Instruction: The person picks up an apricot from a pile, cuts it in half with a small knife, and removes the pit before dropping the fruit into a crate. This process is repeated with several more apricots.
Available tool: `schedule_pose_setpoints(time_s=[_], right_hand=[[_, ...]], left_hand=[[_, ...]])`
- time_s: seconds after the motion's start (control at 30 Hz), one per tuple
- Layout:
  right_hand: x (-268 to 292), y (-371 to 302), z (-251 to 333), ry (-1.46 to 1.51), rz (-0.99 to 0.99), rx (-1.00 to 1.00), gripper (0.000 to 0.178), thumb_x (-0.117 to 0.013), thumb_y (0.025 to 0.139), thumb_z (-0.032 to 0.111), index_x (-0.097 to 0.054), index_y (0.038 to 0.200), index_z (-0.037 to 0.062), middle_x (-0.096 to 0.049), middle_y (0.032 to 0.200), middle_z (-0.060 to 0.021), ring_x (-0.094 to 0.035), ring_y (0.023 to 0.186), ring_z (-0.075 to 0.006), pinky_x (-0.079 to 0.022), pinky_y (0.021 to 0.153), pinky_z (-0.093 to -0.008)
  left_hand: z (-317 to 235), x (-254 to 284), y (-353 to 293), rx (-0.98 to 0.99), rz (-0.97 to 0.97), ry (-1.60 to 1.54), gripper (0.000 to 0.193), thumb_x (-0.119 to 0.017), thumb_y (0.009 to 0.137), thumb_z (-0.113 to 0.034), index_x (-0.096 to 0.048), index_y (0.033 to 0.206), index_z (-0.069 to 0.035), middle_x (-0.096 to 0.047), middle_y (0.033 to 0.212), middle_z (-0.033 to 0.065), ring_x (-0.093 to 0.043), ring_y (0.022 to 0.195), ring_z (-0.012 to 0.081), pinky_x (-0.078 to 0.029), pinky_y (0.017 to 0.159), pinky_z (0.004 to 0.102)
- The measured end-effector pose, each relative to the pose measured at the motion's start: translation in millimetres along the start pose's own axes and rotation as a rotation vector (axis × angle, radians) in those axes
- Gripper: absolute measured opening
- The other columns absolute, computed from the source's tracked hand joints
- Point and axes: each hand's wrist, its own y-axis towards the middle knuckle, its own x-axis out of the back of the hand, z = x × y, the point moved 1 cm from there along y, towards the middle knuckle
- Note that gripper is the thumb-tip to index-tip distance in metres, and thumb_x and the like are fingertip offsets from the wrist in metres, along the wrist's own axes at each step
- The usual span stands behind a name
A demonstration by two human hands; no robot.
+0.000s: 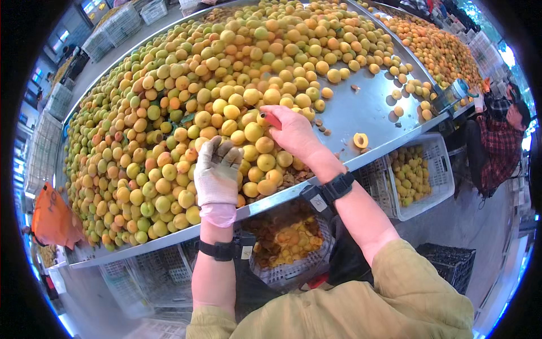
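My left hand (217, 172), in a white glove with greyed fingertips, reaches over a heap of apricots (164, 186). Its fingers are slightly bent and apart, touching or just above the fruit, and I see nothing held in them. To the right, my bare right hand (293, 133) is closed around a small red-handled tool (272, 119); its working end cannot be made out. Yellow apricots lie right beneath and between both hands. A halved apricot (361, 140) with its cut face up, stone showing, rests on the metal table (361, 104) right of my right hand.
Below the table's front edge stands a crate (282, 275) of orange fruit pieces; another crate (446, 186) with yellow fruit is to the right. A black crate (449, 263) stands on the floor. At the right is a person in a checked shirt (499, 135). An orange bag (53, 217) hangs left.
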Motion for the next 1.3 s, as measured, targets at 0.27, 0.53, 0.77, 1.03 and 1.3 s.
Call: schedule_pose_setpoints(time_s=[0.27,0.53,0.77,1.03,1.3], right_hand=[[-11.8,10.5,-1.7,-0.185,-0.104,0.003,0.036,-0.067,0.076,0.013,-0.061,0.111,0.0055,-0.060,0.107,-0.0163,-0.060,0.098,-0.0351,-0.050,0.086,-0.0413],[9.3,-22.3,43.1,0.561,0.276,-0.010,0.044,-0.077,0.077,0.008,-0.062,0.117,0.0023,-0.060,0.089,-0.0009,-0.055,0.083,-0.0085,-0.046,0.077,-0.0237],[28.7,-25.8,52.7,0.666,0.085,-0.112,0.038,-0.059,0.097,0.036,-0.055,0.117,0.0046,-0.049,0.079,0.0037,-0.043,0.073,-0.0048,-0.039,0.065,-0.0193],[21.5,-39.2,55.4,0.626,0.341,-0.109,0.026,-0.055,0.099,0.027,-0.055,0.103,0.0016,-0.048,0.073,0.0022,-0.041,0.066,-0.0076,-0.038,0.057,-0.0246],[28.9,-38.7,59.6,0.229,0.267,-0.028,0.039,-0.058,0.095,0.038,-0.054,0.086,0.0008,-0.053,0.062,-0.0121,-0.050,0.057,-0.0259,-0.040,0.055,-0.0358]], left_hand=[[6.8,-2.5,-3.5,0.089,0.044,0.123,0.036,-0.056,0.095,-0.032,-0.056,0.114,-0.002,-0.060,0.098,0.0117,-0.057,0.086,0.0252,-0.048,0.087,0.0424],[5.5,-19.3,-6.2,0.278,0.336,0.216,0.040,-0.050,0.100,-0.035,-0.050,0.128,-0.007,-0.058,0.117,0.0074,-0.059,0.095,0.0184,-0.052,0.084,0.0359],[-2.4,-31.9,-20.1,0.089,0.364,0.213,0.039,-0.050,0.100,-0.027,-0.048,0.133,-0.006,-0.057,0.123,0.0052,-0.058,0.107,0.0137,-0.051,0.088,0.0272],[-7.4,-33.5,-10.5,-0.187,0.402,0.274,0.048,-0.065,0.092,-0.018,-0.046,0.132,-0.002,-0.056,0.123,0.0102,-0.057,0.115,0.0230,-0.048,0.101,0.0368],[-19.1,-36.2,-11.7,-0.303,0.334,0.500,0.051,-0.069,0.087,-0.017,-0.048,0.130,0.000,-0.058,0.115,0.0101,-0.061,0.101,0.0203,-0.050,0.094,0.0361]])
